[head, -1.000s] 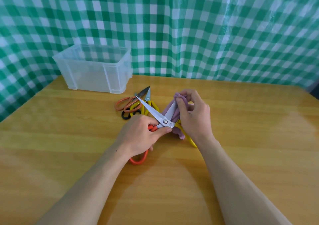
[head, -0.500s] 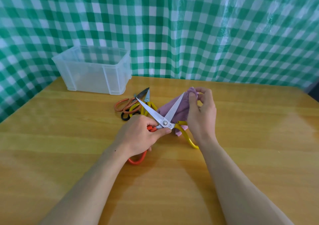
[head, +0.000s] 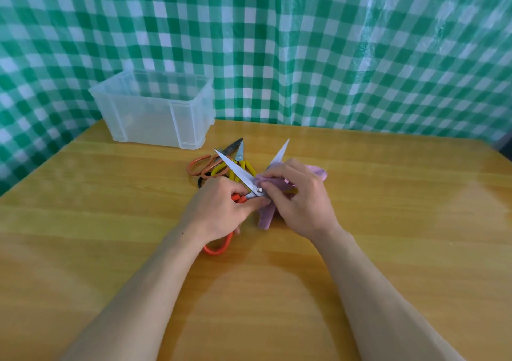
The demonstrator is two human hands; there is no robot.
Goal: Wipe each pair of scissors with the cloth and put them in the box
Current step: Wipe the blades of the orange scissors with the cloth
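Bench: the wooden bench (head: 388,236) carries everything; both forearms reach out over it.
Left hand: the left hand (head: 221,208) has its fingers curled round the red handles of the scissors (head: 235,168), one loop showing below the palm.
Right hand: the right hand (head: 302,202) has its fingers closed, pinching the purple cloth (head: 267,213) against the scissors at the pivot.
Scissors: held just above the bench, blades spread in a V, both tips pointing away from the person.
Relation that matters: the right blade runs from the pinched cloth up and away to its tip, so the wipe likely travels outward along that axis.
Other scissors: a pile (head: 219,166) lies just beyond the left hand.
Box: the clear box (head: 155,116) stands far left, nearer the left hand; its contents cannot be made out.
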